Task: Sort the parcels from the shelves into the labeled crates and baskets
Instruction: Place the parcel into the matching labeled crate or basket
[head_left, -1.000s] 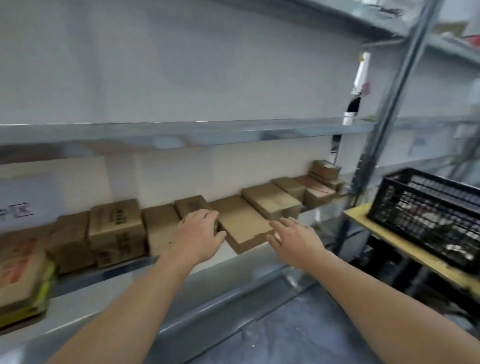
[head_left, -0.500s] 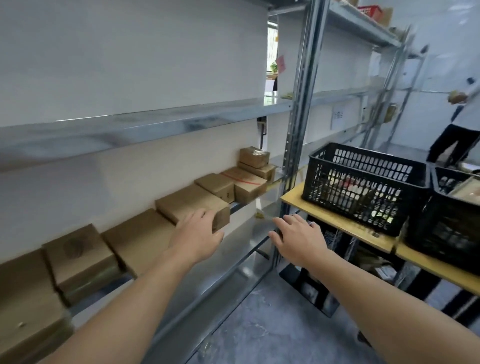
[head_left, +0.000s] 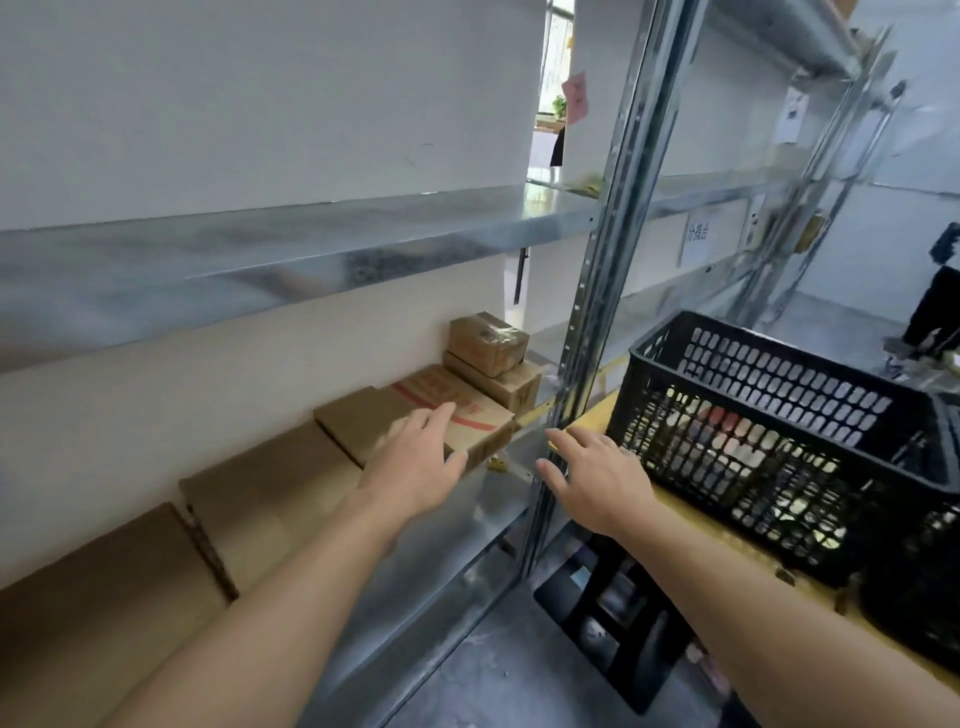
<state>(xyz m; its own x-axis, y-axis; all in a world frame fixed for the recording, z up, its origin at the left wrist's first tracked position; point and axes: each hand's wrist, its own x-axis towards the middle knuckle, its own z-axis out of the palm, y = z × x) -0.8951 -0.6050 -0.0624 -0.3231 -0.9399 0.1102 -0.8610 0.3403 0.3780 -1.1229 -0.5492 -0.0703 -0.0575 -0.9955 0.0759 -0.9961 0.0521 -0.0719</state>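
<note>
A: Where is the left hand (head_left: 415, 467)?

B: On the red-printed parcel (head_left: 483, 415), on the lower shelf (head_left: 452, 525). Its fingers lie stretched over the parcel's top near the front corner, and the thumb sits by the front face. Nothing is curled round the parcel, so the hand is flat and slack rather than gripping.

A: And the right hand (head_left: 597, 483)?

B: At 3 o'clock from the left one and apart from it, in front of the metal upright (head_left: 597, 260). Its fingers are spread and straight, and it holds nothing.

A: What else is on that shelf?

B: A plain brown parcel (head_left: 353, 415) touches the red-printed one at its 9 o'clock. Two larger cartons (head_left: 270, 493) follow toward 8 o'clock. At 1 o'clock from the red-printed parcel a small taped parcel (head_left: 488, 338) sits on top of another box (head_left: 514, 387), against the back wall.

A: Where do the parcels go?

B: A black crate (head_left: 753, 332) stands at 3 o'clock from the right hand, on a yellow board (head_left: 691, 525). Through its slots I see mixed items, too blurred to name. I cannot read any label on it.
</note>
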